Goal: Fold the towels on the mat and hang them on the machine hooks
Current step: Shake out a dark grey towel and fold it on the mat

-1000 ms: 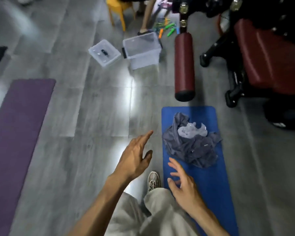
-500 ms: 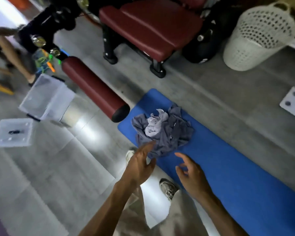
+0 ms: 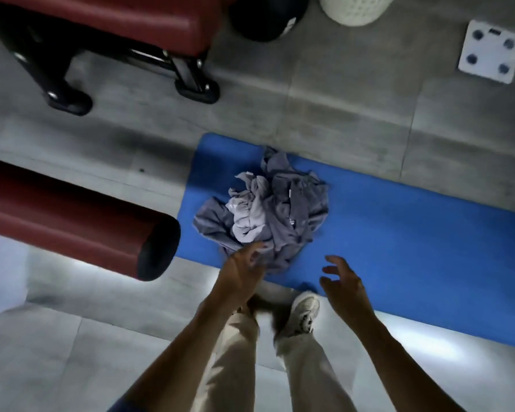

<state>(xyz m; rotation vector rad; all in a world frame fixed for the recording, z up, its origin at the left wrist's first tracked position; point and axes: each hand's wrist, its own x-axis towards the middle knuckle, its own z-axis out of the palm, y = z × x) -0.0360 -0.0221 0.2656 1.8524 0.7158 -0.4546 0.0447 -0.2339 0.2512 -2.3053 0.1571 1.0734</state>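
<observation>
On the mat: a crumpled heap of grey cloth towels (image 3: 265,215), darker grey pieces bunched around a paler grey one, lies toward the left end of the long blue foam exercise mat (image 3: 414,233).
Left hand: the left hand (image 3: 243,270) reaches over the near edge of the heap, fingers loosely spread and slightly bent; whether the fingertips touch the cloth cannot be told, and nothing is gripped.
Right hand: the right hand (image 3: 344,282) hovers over the near edge of the mat, right of the heap and apart from it, fingers spread, a little curled, holding nothing.
Legs: pale beige trousers (image 3: 306,367) and a white mesh sneaker (image 3: 304,312) stand on the grey tiled floor (image 3: 57,352), the shoe just beside the mat's near edge.
Machine: a dark red padded roller with a black end cap (image 3: 72,218) juts in from the left; a dark red padded bench on a black metal frame (image 3: 116,19) stands far left.
Far right: a white square bathroom scale (image 3: 489,52) lies on the floor, with a white perforated plastic basket (image 3: 354,8) at the far edge.
</observation>
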